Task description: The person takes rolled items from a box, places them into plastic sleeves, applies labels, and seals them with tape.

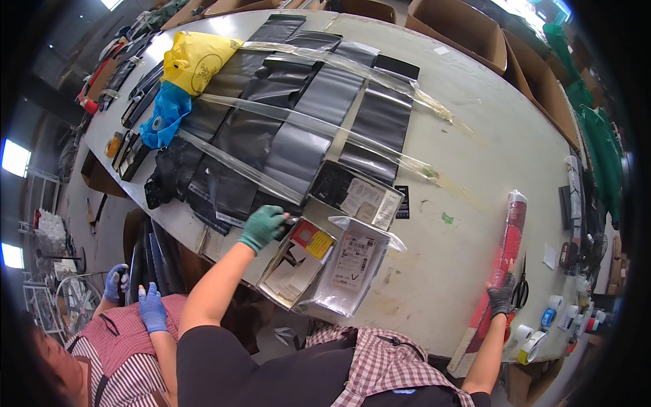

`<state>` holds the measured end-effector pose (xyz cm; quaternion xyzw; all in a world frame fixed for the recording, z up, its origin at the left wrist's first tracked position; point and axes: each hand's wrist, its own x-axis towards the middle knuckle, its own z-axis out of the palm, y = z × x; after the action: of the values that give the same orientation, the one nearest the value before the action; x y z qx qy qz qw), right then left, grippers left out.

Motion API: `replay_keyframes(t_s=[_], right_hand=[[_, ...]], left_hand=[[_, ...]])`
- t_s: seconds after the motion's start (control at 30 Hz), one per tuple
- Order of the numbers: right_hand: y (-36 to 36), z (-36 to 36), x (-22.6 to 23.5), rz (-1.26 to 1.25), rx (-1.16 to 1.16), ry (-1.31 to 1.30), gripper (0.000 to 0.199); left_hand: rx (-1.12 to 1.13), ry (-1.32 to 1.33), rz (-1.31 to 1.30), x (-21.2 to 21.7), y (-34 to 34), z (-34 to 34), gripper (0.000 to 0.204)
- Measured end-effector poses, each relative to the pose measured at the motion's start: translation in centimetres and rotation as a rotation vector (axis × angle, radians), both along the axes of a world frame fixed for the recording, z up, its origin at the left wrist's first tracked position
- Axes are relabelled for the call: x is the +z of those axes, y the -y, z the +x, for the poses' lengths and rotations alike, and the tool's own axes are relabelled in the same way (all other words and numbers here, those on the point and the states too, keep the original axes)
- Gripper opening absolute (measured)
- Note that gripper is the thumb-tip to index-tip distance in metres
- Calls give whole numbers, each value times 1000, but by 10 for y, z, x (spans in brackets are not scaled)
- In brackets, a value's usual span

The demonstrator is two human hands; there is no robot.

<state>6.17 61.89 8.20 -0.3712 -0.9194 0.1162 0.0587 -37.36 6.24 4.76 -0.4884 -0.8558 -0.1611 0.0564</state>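
Note:
My left hand [264, 228], in a green glove, is over the near edge of the black plastic bags [234, 193]. Its fingers are curled together, and whatever they pinch is too small to make out. Just right of it stands an open box of papers [291, 271] with a red and yellow label. My right hand [502, 296], in a dark grey glove, is closed around the lower part of a long red roll [512, 234] in clear wrap. Black-handled scissors [521, 293] lie beside that hand.
Clear tape strips [319, 125] cross the bags. A clear bin with labelled packets [349, 264] and a black box of labels [356, 193] stand mid-table. Tape rolls [532, 346] sit at right, cardboard boxes [461, 34] behind. A co-worker's blue-gloved hands [152, 308] are at left.

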Motion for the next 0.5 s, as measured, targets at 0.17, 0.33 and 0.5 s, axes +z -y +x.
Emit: replay_keyframes(t_s=[0.17, 0.33, 0.5], right_hand=[[-6, 8, -7, -3, 26, -74, 102], [-3, 3, 0, -43, -20, -29, 104], [-10, 14, -4, -37, 15, -41, 106]], left_hand=[[35, 433, 63, 14, -12, -28, 25], [182, -1, 13, -8, 10, -53, 22], [40, -148, -189, -9, -8, -61, 16]])
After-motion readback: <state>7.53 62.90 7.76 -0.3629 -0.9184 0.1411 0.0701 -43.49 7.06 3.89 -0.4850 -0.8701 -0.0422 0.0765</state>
